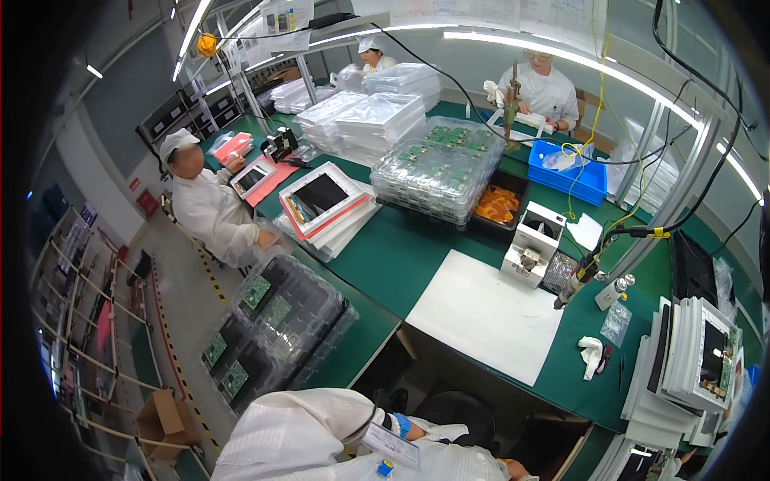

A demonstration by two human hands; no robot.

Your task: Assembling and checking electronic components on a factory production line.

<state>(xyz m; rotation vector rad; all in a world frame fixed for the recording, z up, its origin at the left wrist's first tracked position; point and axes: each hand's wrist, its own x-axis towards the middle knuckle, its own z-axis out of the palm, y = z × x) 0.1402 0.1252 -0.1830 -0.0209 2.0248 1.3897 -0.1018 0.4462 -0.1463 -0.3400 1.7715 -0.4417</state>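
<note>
My left hand (415, 431) is low in the picture near my lap, with a blue band (401, 425) round its wrist. White fabric (443, 431) lies beside it and hides the fingers. Only a bit of my right hand (517, 470) shows at the lower edge, so its fingers cannot be made out. Both hands are below the front edge of the green table (373, 321). On the table in front of me lies a bare white sheet (489, 317). Clear trays with green circuit boards (255, 295) are stacked to my left.
More clear board trays (437, 172) stand mid-table beside a black bin of orange pieces (497, 206). A white device (533, 244) and a blue bin (568, 178) are beyond the sheet. White panels (690, 361) are piled at right. Co-workers sit left (204, 192) and far (545, 92).
</note>
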